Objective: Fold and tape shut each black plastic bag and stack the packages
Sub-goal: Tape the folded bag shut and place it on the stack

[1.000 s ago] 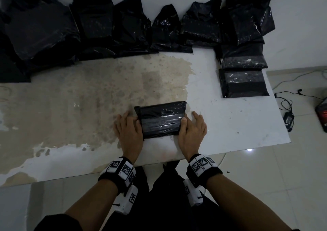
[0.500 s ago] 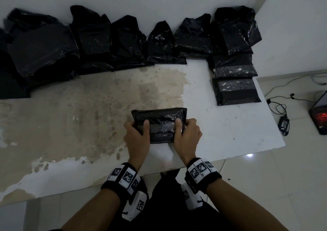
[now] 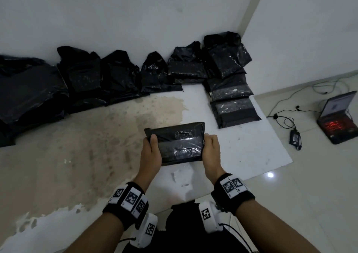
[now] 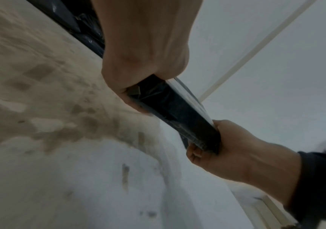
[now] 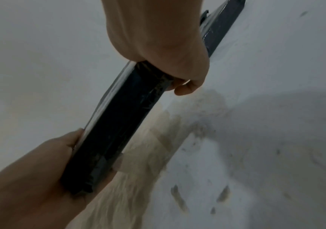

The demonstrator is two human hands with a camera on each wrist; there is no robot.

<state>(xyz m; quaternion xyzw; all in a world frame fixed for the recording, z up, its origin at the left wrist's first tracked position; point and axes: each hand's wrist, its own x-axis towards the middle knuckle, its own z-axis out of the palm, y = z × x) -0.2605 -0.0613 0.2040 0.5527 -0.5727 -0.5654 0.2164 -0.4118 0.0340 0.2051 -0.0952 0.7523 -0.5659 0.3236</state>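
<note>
You hold the flat, folded black plastic package (image 3: 177,143) clear of the stained white tabletop (image 3: 242,148), in front of you and short of the finished packages. Your left hand (image 3: 150,153) grips its left end, thumb on top and fingers curled beneath; your right hand (image 3: 211,150) grips the right end the same way, as both wrist views confirm. A band of clear tape crosses the top face and looks closed. Two flat taped black packages (image 3: 235,110) lie at the far right of the tabletop, just beside a heap of loose black plastic bags (image 3: 120,74) along the wall. Risks, in my judgement: the glossy film is slippery, so a loosened hold on either end could let the package drop or swing; setting it down off-centre could make the pile slide toward the near tabletop edge; flexing it could lift the tape. No brand, label or legible writing shows on any package; the wristband markers (image 3: 131,197) carry only square patterns.
</note>
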